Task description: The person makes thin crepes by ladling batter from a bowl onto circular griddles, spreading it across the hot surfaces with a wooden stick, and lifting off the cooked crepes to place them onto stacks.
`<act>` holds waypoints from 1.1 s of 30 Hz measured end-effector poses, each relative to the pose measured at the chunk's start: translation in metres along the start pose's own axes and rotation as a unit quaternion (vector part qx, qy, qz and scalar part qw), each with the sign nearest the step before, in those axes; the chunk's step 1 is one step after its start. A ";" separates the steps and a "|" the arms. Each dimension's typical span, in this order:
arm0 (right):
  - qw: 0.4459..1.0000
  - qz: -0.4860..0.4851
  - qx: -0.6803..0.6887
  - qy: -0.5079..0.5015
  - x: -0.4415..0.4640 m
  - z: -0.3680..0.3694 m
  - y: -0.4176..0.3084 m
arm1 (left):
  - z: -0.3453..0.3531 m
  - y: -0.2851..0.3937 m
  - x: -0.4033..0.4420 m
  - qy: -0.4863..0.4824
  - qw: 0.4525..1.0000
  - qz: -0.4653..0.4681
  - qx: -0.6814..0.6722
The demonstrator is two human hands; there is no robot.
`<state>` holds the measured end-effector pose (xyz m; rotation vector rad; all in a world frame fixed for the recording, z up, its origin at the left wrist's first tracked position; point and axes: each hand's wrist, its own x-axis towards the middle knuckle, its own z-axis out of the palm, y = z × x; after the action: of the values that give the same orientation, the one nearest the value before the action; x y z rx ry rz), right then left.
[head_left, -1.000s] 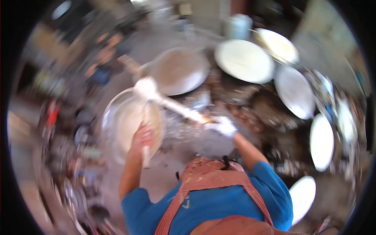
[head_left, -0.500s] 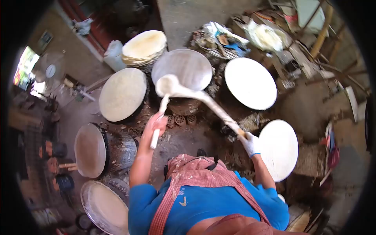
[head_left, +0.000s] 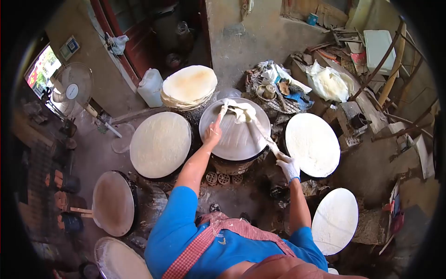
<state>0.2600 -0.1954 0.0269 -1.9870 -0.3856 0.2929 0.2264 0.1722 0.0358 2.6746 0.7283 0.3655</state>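
The gloved right hand point(head_left: 289, 168), right of centre, is clamped on the handle of a white-coated ladle point(head_left: 243, 113); the bare left hand point(head_left: 213, 134) grips a white tool point(head_left: 224, 109). Both reach over a grey griddle point(head_left: 232, 144), upper centre. Beyond, a stack of pale rounds point(head_left: 189, 87) sits upper left.

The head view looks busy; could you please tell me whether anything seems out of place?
Yes: an untidy heap of crumpled scraps lies beyond and right of the middle griddle, and wooden poles slant askew farther right; such clutter looks odd beside a work area.
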 end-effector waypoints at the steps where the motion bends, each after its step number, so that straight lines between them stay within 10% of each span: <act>1: 0.990 0.010 0.137 0.039 -0.001 0.007 -0.015 | -0.005 -0.002 0.003 0.000 1.000 -0.006 -0.005; 4: 0.956 0.105 0.261 0.079 0.005 0.060 -0.065 | -0.015 0.000 0.007 -0.062 0.997 -0.013 -0.034; 6: 0.972 -0.063 -0.206 0.088 0.039 0.084 0.001 | -0.024 0.015 0.026 -0.029 0.984 -0.040 -0.171; 8: 0.932 0.076 -0.355 0.007 0.030 0.055 -0.073 | -0.054 0.019 0.042 0.072 0.970 0.012 -0.231; 10: 0.982 0.032 -0.158 0.100 0.063 0.062 0.030 | -0.102 0.015 0.048 0.147 0.932 0.068 -0.325; 13: 0.949 0.165 0.250 0.101 0.081 0.120 -0.027 | -0.120 -0.023 0.017 0.055 0.916 0.104 -0.382; 14: 0.965 0.120 0.207 0.106 0.106 0.155 -0.003 | -0.069 -0.062 0.013 0.121 0.917 0.184 -0.332; 16: 0.992 -0.022 -0.121 0.028 0.112 0.134 -0.045 | -0.086 -0.066 -0.056 -0.156 0.915 -0.100 -0.357; 18: 0.975 0.065 -0.210 0.006 0.091 0.084 -0.092 | -0.065 -0.109 -0.114 -0.197 0.909 -0.103 -0.352; 22: 0.940 0.168 0.257 0.150 0.064 0.103 -0.017 | -0.061 -0.143 -0.188 -0.228 0.889 -0.185 -0.352; 26: 0.969 0.107 0.220 0.002 0.067 0.178 -0.048 | -0.066 -0.140 -0.190 -0.208 0.892 -0.173 -0.362; 30: 0.992 0.060 0.102 0.035 0.062 0.084 -0.027 | -0.091 -0.127 -0.187 -0.169 0.963 -0.024 -0.207; 33: 0.923 0.228 0.300 0.079 0.042 0.099 -0.067 | -0.094 -0.118 -0.188 -0.206 0.954 -0.089 -0.199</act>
<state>0.2524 -0.0701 0.0437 -1.4509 0.2614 0.4756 -0.0136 0.1930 0.0456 2.1817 0.6731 -0.0883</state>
